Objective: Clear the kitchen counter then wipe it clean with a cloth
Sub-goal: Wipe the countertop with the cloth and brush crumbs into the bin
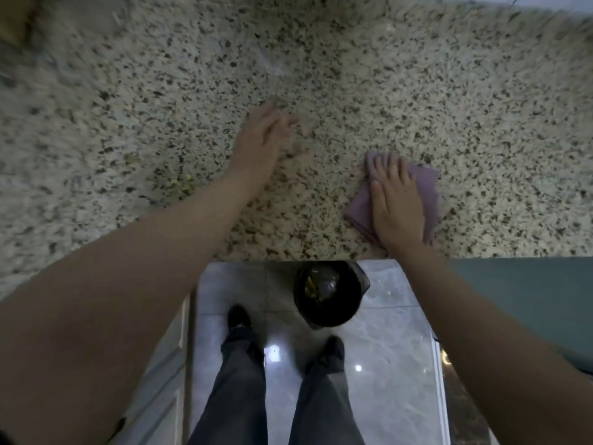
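The purple cloth [414, 191] is being pressed flat onto the speckled counter [417, 91] close to its near edge, right of the middle; the right hand [396, 203] is being laid on top of it, fingers straight and slightly spread, nothing being gripped, only pushed down. The left hand [261, 139] is being held over the counter toward its middle, blurred by motion; its fingers are being kept extended and together, nothing being held, and whether the stone is being touched cannot be told. A small patch of yellowish-green scraps [181, 184] is being left on the counter to the left of that forearm, well apart from the cloth; by the look of it, clearing is being all but finished, since no other loose thing is being shown on the stone in view, though the far left corner is too blurred to judge. A black bin [330, 293] is being kept on the floor just below the near edge, some waste being visible inside. Wiping is judged to be barely started; the scraps and most of the surface are being left to do.
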Demonstrator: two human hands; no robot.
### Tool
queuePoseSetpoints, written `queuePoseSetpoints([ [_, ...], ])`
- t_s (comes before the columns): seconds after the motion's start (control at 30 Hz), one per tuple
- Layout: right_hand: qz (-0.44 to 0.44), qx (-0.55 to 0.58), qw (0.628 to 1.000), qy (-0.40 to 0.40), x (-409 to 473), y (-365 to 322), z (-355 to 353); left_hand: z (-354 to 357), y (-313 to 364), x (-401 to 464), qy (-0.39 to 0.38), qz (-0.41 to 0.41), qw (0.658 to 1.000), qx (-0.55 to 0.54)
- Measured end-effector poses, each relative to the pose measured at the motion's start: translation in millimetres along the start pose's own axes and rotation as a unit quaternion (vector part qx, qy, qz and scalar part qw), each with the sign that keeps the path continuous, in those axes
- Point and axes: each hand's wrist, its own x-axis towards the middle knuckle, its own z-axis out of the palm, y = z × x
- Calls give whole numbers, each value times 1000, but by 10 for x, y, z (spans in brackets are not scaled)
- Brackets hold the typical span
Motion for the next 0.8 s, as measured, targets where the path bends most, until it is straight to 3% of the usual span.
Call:
queuePoseSetpoints([
  [0.17,34,-31,999,17,-110,-735,179,-1032,-381,-242,61,54,995,62],
  [0.3,11,26,1000,15,-168,-1456,332,-1668,-904,-437,82,50,978,183],
  [0.57,-33,80,996,-6,-250,-2871,716,-2087,-1315,-555,132,65,966,211],
  [0.7,0,212,977,8,-229,-2878,653,-2043,-1370,-599,140,24,968,206],
  [0.8,57,217,974,23,-145,-2626,552,-1977,-1370,-578,129,5,963,235],
])
